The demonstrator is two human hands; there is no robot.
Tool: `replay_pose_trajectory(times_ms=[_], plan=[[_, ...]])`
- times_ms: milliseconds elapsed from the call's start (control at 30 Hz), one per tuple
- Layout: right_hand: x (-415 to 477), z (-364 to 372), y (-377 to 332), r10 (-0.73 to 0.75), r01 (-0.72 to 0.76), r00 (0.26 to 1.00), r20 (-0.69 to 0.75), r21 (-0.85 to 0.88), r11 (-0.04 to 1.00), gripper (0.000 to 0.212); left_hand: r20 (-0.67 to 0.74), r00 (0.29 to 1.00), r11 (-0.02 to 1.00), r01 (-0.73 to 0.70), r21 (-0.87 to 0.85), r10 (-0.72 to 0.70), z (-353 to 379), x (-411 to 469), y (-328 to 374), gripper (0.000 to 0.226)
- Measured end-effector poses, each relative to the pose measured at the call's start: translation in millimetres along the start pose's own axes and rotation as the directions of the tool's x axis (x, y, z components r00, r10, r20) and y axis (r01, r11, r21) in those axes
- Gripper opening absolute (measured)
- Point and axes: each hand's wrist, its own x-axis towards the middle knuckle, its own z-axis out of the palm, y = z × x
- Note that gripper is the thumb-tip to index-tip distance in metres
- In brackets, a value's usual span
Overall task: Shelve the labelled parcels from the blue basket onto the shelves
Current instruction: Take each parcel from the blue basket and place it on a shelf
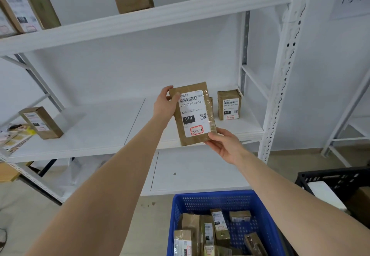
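1. Left hand [165, 105] pinches the top left corner of a flat brown-paper parcel [193, 113]; the right hand [224, 145] grips its lower right corner.
2. This parcel is held upright over the front edge of the smooth white metal middle shelf [100, 131], white label facing out.
3. A blocky taped box [229, 105] stands on that shelf, at its right end.
4. Below the shelf sits the perforated blue basket [212, 195], holding more brown parcels.
5. Behind the shelf is a plain white wall.

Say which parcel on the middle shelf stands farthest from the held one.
The angled parcel at the left end of the middle shelf; the right-end parcel stands just beside the held parcel.
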Motion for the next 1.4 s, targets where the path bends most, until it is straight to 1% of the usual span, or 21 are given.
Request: replay_pose_trajectory(times_ms=[67, 267, 367, 467, 700, 900, 1067, 1200, 1300, 1400], plan=[[-2, 3, -8, -0.026, 0.026, 1.000, -0.013, -0.002, 1.000, 0.031, -0.005, 1.000, 0.999, -0.030, 0.018, 0.030, 0, 0, 12, 0.033], [-17, 14, -46, -0.135, 0.134, 0.991, -0.006, -0.050, 0.990, 0.025, -0.020, 0.984, 0.982, -0.174, 0.068, 0.176, -4, -2, 62, 0.030], [-28, 26, -70, -0.210, 0.211, 0.977, 0.020, -0.032, 0.977, 0.018, -0.038, 0.966, 0.963, -0.251, 0.095, 0.256, -6, -3, 96, 0.028], [-41, 38, -97, -0.288, 0.288, 0.957, 0.037, -0.010, 0.958, 0.015, -0.041, 0.944, 0.943, -0.323, 0.082, 0.327, -9, -6, 133, 0.028], [-70, 69, -168, -0.456, 0.456, 0.890, 0.012, 0.010, 0.890, 0.015, -0.107, 0.866, 0.873, -0.487, 0.036, 0.488, -15, -22, 217, 0.033], [-80, 96, -217, -0.557, 0.557, 0.830, 0.016, -0.024, 0.830, 0.013, -0.138, 0.792, 0.802, -0.597, 0.030, 0.595, -26, -27, 273, 0.033], [-75, 121, -253, -0.634, 0.634, 0.773, 0.024, -0.027, 0.773, 0.014, -0.168, 0.743, 0.758, -0.651, 0.044, 0.648, -37, -10, 308, 0.035], [-62, 143, -280, -0.684, 0.683, 0.729, 0.015, -0.084, 0.726, 0.020, -0.190, 0.720, 0.740, -0.671, 0.054, 0.667, -43, 19, 330, 0.038], [-41, 161, -295, -0.715, 0.705, 0.698, -0.021, -0.148, 0.693, 0.019, -0.196, 0.710, 0.732, -0.678, 0.068, 0.676, -46, 49, 340, 0.040], [-15, 179, -307, -0.761, 0.716, 0.645, -0.072, -0.291, 0.635, 0.021, -0.214, 0.703, 0.729, -0.679, 0.082, 0.678, -50, 84, 344, 0.043]])
